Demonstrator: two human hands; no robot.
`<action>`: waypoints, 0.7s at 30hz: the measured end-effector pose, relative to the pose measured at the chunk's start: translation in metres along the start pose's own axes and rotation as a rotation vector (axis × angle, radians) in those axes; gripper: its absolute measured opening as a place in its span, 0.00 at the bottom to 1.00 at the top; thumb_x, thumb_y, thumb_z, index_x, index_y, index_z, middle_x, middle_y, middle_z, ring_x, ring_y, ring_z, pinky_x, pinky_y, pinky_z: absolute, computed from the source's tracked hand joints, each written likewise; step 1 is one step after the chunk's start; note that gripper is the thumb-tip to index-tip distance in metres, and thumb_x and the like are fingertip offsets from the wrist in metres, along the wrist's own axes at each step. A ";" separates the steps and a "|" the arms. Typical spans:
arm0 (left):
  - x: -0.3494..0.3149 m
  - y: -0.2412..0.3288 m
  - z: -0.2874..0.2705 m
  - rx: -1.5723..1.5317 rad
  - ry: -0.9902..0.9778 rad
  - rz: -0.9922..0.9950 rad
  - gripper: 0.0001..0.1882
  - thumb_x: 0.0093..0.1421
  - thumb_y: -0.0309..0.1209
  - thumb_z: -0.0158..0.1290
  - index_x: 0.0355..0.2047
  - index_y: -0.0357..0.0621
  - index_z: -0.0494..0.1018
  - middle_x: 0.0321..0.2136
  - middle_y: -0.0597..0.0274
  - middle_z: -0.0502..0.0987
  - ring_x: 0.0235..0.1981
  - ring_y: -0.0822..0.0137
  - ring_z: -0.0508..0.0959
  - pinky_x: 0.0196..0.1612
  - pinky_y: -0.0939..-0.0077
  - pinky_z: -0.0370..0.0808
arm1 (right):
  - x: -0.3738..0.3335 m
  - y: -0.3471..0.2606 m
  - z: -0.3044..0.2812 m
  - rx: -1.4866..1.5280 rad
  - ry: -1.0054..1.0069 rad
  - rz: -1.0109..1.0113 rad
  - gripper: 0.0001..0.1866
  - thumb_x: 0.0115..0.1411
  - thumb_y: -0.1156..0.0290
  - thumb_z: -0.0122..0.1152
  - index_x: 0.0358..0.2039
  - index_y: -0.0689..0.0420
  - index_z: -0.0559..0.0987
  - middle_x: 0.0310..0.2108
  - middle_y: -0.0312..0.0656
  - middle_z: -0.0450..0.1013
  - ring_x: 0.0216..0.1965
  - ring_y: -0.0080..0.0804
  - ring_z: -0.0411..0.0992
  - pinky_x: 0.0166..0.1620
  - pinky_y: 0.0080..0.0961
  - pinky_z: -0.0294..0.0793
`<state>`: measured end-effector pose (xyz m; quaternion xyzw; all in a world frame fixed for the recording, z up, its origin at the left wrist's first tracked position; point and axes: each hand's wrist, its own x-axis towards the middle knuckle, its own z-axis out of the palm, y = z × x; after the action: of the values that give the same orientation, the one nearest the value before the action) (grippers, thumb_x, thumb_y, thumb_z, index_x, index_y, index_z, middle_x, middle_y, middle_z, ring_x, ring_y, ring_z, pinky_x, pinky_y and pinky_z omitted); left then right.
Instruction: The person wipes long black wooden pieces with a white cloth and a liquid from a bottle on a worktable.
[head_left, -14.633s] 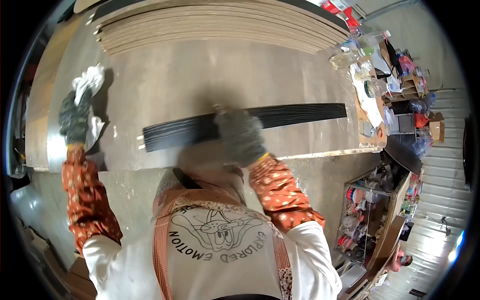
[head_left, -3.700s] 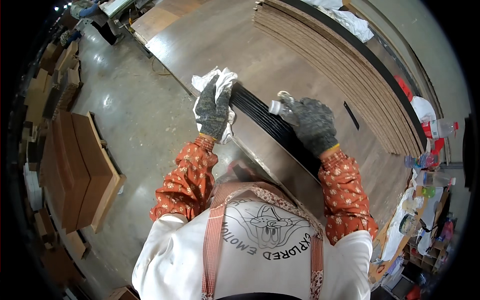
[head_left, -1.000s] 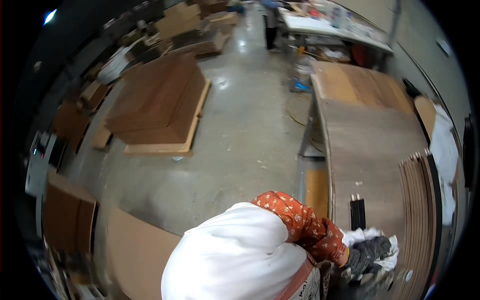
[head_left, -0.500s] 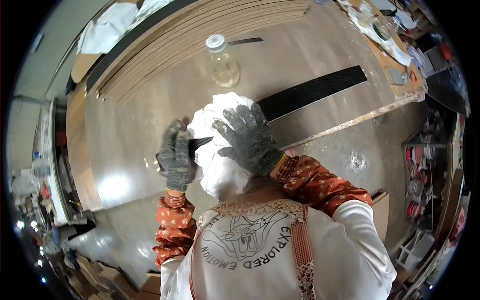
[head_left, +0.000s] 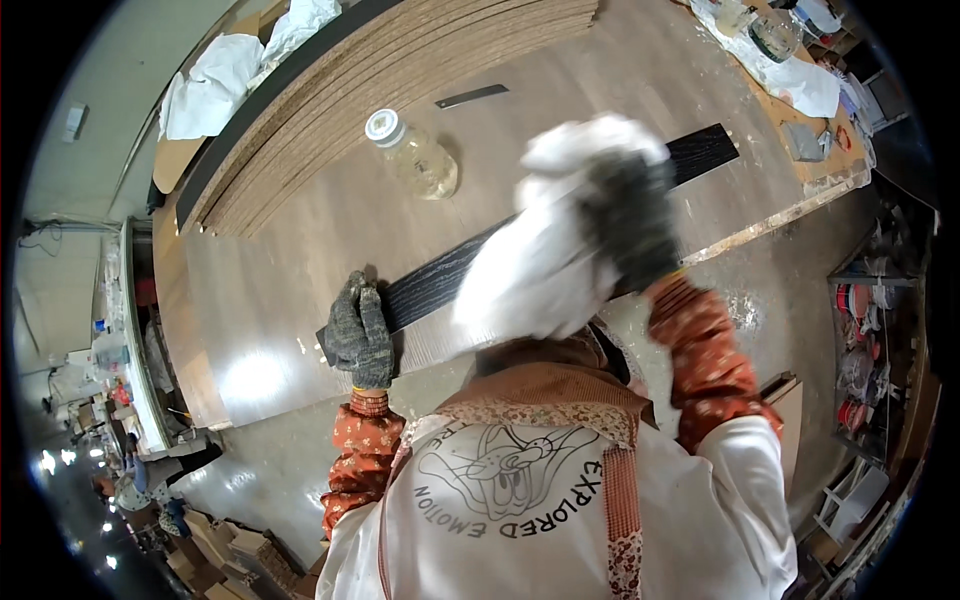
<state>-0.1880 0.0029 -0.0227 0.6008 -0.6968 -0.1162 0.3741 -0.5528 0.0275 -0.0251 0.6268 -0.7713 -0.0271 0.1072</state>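
Observation:
A long black wood-grain strip (head_left: 432,288) lies slantwise across the work table. At its left end my left hand (head_left: 360,338), in a grey knitted glove, is closed round the strip. My right hand (head_left: 634,222), in a matching glove and smeared by motion, grips a bunched white cloth (head_left: 535,262). The cloth covers the middle and part of the right half of the strip. Beyond the strip stands a clear jar (head_left: 425,168) with a white lid and pale liquid inside.
Several edge-stacked boards (head_left: 400,95) line the far left of the table (head_left: 290,300). A short dark strip (head_left: 472,97) lies near them. White cloths (head_left: 215,88) rest behind the stack. At the far right are a grey block (head_left: 803,142) and more jars (head_left: 775,38).
My right hand has swept the white cloth to the right along the strip, uncovering its left part. My left hand stays at the strip's left end.

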 end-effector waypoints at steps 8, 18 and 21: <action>-0.003 -0.011 0.006 -0.041 0.000 0.031 0.13 0.62 0.29 0.53 0.44 0.33 0.75 0.36 0.49 0.81 0.35 0.61 0.81 0.42 0.69 0.78 | -0.006 0.042 0.055 0.440 0.203 -0.245 0.26 0.69 0.52 0.35 0.64 0.48 0.59 0.66 0.45 0.50 0.67 0.43 0.49 0.68 0.45 0.46; 0.060 0.031 0.015 -0.233 -0.334 0.086 0.28 0.59 0.25 0.57 0.59 0.39 0.63 0.52 0.56 0.71 0.54 0.64 0.71 0.57 0.69 0.69 | -0.021 0.217 -0.057 0.547 0.418 -0.008 0.21 0.61 0.72 0.58 0.55 0.61 0.72 0.55 0.46 0.70 0.57 0.35 0.67 0.60 0.30 0.63; 0.084 0.051 0.045 -0.267 -0.316 0.193 0.30 0.58 0.25 0.58 0.60 0.40 0.61 0.54 0.55 0.69 0.55 0.62 0.70 0.58 0.65 0.68 | -0.023 0.212 -0.102 0.398 0.331 -0.187 0.25 0.58 0.74 0.61 0.57 0.60 0.70 0.58 0.46 0.68 0.60 0.37 0.64 0.62 0.31 0.61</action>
<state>-0.2564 -0.0747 0.0094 0.4508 -0.7795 -0.2636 0.3459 -0.7318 0.1045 0.1088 0.6998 -0.6724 0.2180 0.1033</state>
